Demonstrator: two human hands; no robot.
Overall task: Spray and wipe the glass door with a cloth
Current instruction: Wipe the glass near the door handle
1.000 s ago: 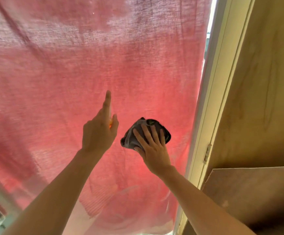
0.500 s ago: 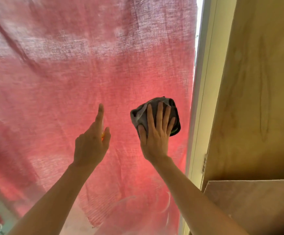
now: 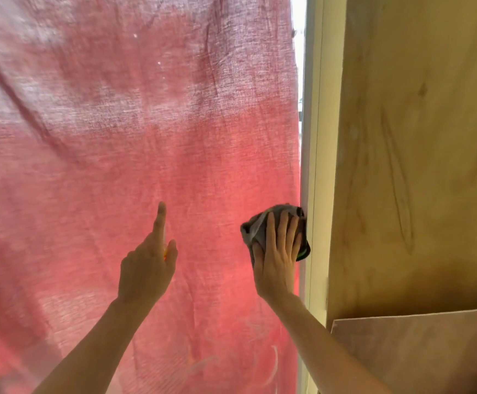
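The glass door [image 3: 146,137] fills the left and middle of the view, with a red cloth curtain showing through it. My right hand [image 3: 277,260] presses a dark grey cloth [image 3: 255,226] flat against the glass with straight fingers. The cloth's right side touches the pale door frame [image 3: 315,166]. My left hand [image 3: 146,268] is raised near the glass to the left of the cloth. Its index finger points up, and its other fingers curl round a small orange object [image 3: 165,253] that is mostly hidden.
A large plywood panel [image 3: 416,166] stands right of the frame. A second board [image 3: 416,351] leans in front of it at the lower right. Wet smears mark the lower part of the glass [image 3: 271,365].
My right hand has slid the cloth to the right across the glass until it reached the door frame. My left hand stays raised with its index finger up.
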